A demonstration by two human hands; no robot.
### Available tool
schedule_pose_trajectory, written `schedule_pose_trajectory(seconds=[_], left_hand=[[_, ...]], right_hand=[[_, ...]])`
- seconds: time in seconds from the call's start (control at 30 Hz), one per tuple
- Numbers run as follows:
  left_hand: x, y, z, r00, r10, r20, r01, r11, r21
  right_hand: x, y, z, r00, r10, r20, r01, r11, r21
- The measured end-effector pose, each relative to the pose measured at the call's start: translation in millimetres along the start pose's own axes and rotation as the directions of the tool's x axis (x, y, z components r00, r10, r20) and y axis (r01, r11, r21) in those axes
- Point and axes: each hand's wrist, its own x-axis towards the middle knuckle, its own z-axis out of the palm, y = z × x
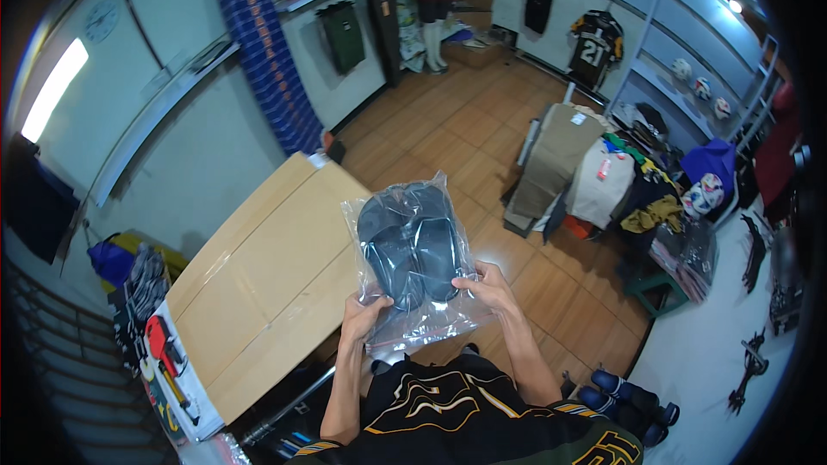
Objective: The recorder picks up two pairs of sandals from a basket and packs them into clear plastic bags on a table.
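A clear plastic bag [429, 330] with a reddish seal strip along its near edge is held up in front of me. Inside it lies a pair of black slide sandals [413, 252], side by side, partly veiled by glare on the film. My left hand [365, 315] grips the bag's lower left side, thumb on top. My right hand [490, 285] pinches the lower right side, its thumb by one sandal. The fingers under the bag are hidden. Behind and left of the bag stretches a cardboard-covered table [258, 290].
A red tape dispenser [157, 339] and a yellow-handled tool [176, 384] lie left of the cardboard. Clothes are heaped on a rack [581, 161] to the right. Blue slides [614, 394] stand near my right side. Brown floor tiles [446, 123] run between the table and the clothes.
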Motion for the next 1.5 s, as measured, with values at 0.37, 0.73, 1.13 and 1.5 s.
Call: schedule_pose_trajectory(seconds=[0.37,0.73,1.13,1.5], left_hand=[[44.1,18.7,195.5,0.96,0.028,0.28,-0.06,0.992,0.107],[135.0,67.3,314.7,0.884,0.02,0.467,-0.056,0.996,0.064],[298.0,131.4,386.7,0.894,0.067,0.443,-0.047,0.997,-0.056],[381.1,173.0,319.6,0.992,0.122,0.017,-0.118,0.981,-0.153]], right_hand=[[-37.9,10.1,-190.9,0.958,0.028,-0.286,-0.005,0.997,0.08],[4.4,-16.8,-283.9,0.907,0.043,-0.42,0.036,0.983,0.179],[178.7,-92.0,-371.8,0.929,0.003,-0.369,0.036,0.995,0.097],[390.2,-155.4,-330.7,0.996,0.056,0.069,-0.058,0.998,0.024]])
